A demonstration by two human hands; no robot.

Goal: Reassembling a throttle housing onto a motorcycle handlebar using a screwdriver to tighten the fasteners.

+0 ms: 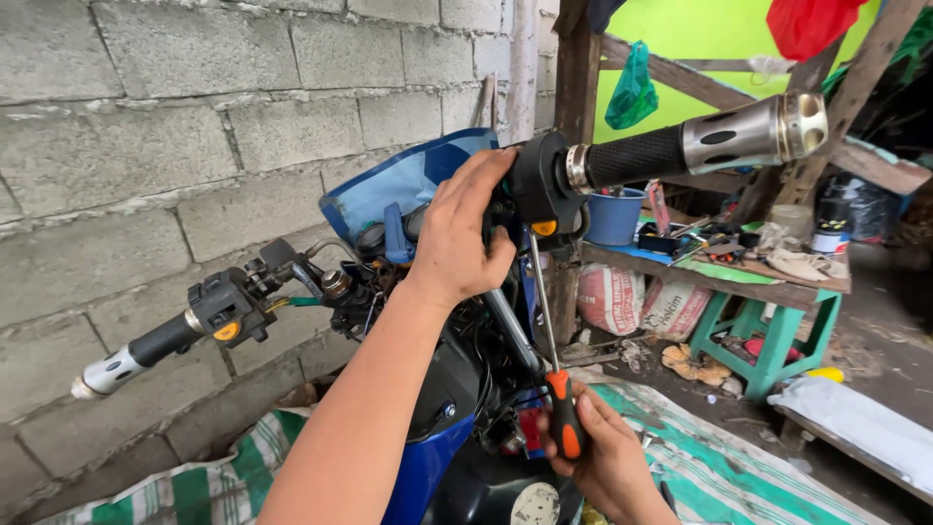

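Note:
My left hand (pixel 465 233) grips the black switch housing (pixel 542 185) on the right handlebar of a blue motorcycle (pixel 428 467). My right hand (pixel 607 462) holds a long screwdriver by its orange and black handle (pixel 564 413). Its steel shaft (pixel 541 301) rises to the underside of the switch housing, beside a yellow button. The right grip (pixel 637 156) is black rubber with a silver end weight (pixel 777 126). The left handlebar (pixel 165 335) with its own switch block (pixel 225 309) sticks out at the left. The headlight cowl (pixel 408 180) is blue.
A grey block wall (pixel 194 126) stands close behind the motorcycle. A green wooden bench (pixel 768 335) at the right carries a blue bucket (pixel 615 216), tools and rags. Sacks (pixel 637 301) lean under it. A green and white striped tarp (pixel 719 467) covers the ground.

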